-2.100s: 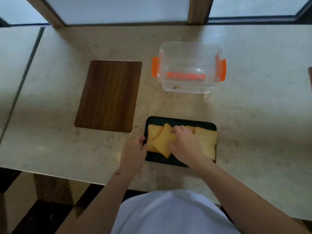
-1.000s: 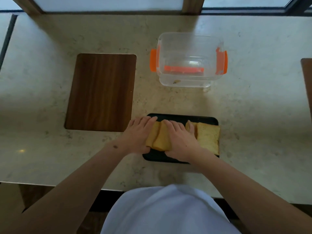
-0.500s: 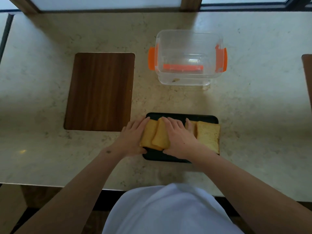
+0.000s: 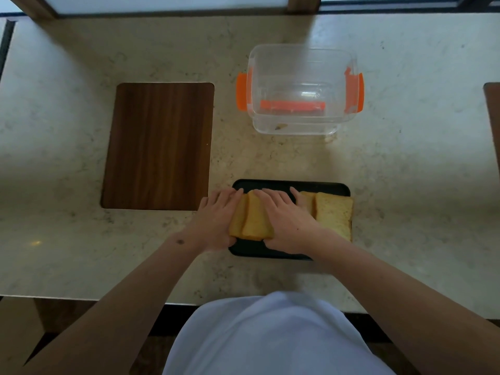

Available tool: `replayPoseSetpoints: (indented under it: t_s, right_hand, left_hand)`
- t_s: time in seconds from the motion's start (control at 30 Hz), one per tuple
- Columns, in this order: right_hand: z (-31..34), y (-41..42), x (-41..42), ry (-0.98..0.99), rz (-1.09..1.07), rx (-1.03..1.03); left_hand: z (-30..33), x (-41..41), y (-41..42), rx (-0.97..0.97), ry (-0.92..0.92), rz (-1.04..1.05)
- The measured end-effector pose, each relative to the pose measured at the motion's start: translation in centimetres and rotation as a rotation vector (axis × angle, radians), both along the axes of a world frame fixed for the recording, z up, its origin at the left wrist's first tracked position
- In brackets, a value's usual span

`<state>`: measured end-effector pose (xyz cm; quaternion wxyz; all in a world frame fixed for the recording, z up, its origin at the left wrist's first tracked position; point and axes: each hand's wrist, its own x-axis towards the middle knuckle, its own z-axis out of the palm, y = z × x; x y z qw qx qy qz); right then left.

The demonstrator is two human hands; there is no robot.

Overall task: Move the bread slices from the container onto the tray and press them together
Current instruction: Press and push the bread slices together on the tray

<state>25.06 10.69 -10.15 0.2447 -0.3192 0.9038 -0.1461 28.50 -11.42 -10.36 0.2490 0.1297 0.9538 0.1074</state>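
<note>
Bread is out of the container [image 4: 303, 87], which stands empty but for a crumb, well apart behind the tray [image 4: 270, 253]. All slices seen are on the tray, in two groups. The left group [image 4: 253, 217], two overlapping slices tilted on edge, sits between the two hands; the right group [image 4: 334, 215] lies at the tray's right end, one slice flat on top and another edge showing just beside it. Left hand [image 4: 216, 220] rests flat against the left face of the left group, fingers straight and held together, pointing away from the body. Right hand [image 4: 289, 220] lies over the middle of the tray, fingers straight and slightly fanned, its left edge touching the left group; what lies under the palm cannot be told. Long axis of each slice runs away from the body, so the closing direction is sideways. Judgement: transfer is complete and pressing is in hand; the left group must travel right to meet the right group, and the left hand is placed to push it. Risk: tilted slices may topple rather than slide.
</note>
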Motion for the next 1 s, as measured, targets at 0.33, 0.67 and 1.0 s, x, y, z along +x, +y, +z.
replayPoseSetpoints:
  t_s: [0.33, 0.67, 1.0]
  right_hand:
    - [-0.4, -0.1, 0.4, -0.011, -0.003, 0.004]
    - [2.0, 5.9, -1.2, -0.028, -0.236, 0.060]
    - [1.6, 12.0, -0.4, -0.075, -0.219, 0.209]
  left_hand:
    - [0.4, 0.0, 0.0, -0.036, -0.020, 0.020]
    - [2.8, -0.1, 1.6, 0.110, -0.034, 0.226]
    - [2.1, -2.2, 14.0, -0.008, 0.010, -0.261]
